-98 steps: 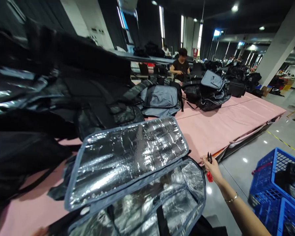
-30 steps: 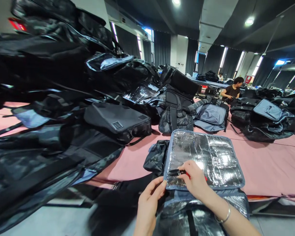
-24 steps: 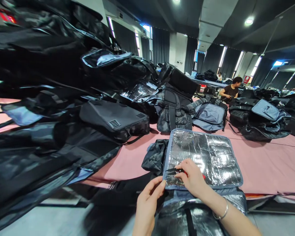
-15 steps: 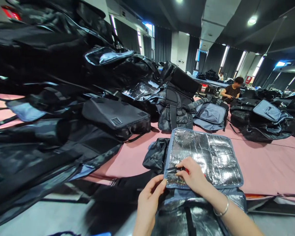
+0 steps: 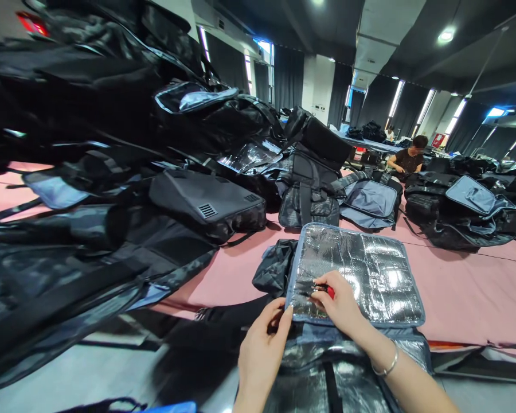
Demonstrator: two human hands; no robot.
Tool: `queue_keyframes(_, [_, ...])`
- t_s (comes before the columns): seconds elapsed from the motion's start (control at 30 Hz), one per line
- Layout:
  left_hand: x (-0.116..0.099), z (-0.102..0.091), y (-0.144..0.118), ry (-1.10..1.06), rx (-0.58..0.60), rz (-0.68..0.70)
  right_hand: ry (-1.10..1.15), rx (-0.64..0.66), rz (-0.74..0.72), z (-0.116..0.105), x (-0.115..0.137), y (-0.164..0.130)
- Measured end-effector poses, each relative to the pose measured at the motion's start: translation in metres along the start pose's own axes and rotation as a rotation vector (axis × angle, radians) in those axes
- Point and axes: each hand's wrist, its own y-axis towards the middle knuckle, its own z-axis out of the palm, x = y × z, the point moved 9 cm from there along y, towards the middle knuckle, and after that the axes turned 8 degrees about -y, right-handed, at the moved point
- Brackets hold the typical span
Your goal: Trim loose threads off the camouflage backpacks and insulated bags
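A bag lies in front of me with its silver foil-lined flap [image 5: 382, 287] folded open, edged in grey-blue binding. My left hand [image 5: 264, 338] pinches the flap's left edge near its lower corner between thumb and fingers. Over the foil, my right hand [image 5: 337, 301] is closed around small thread snips [image 5: 330, 292] with a bit of red on the handle; their dark blades point left and are hard to make out against the lining. Below the flap, the bag's foil-lined body [image 5: 301, 384] shows a black strap [image 5: 332, 387] across it.
Pink cloth [image 5: 468, 292] covers the table. Dark bags are heaped high at the left [image 5: 90, 92], and a grey-bottomed bag [image 5: 198, 198] lies nearer. More open bags [image 5: 438, 212] stand at the right. A co-worker [image 5: 408, 156] sits farther back.
The snips and my right hand have shifted slightly up and right over the foil. My left hand has slid a little up the flap's edge.
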Motion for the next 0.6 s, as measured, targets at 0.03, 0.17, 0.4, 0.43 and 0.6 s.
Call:
queue_keyframes(0.03, [-0.004,-0.002,0.000,0.074,-0.034,0.065,-0.007,-0.004,0.004,-0.001,-0.001,0.001])
queue_keyframes(0.17, [-0.022,-0.002,-0.006,0.190,-0.134,0.329,-0.061,0.021,0.011,0.000,-0.003,0.003])
queue_keyframes(0.4, [-0.046,0.000,-0.022,0.332,-0.244,0.593,-0.179,0.112,-0.053,0.005,0.004,0.005])
queue_keyframes(0.43, [-0.047,0.002,-0.022,0.352,-0.226,0.615,-0.198,0.115,-0.066,0.004,0.006,0.006])
queue_keyframes(0.6, [-0.051,0.011,-0.025,0.467,-0.180,0.750,-0.441,0.191,-0.154,0.009,0.023,0.008])
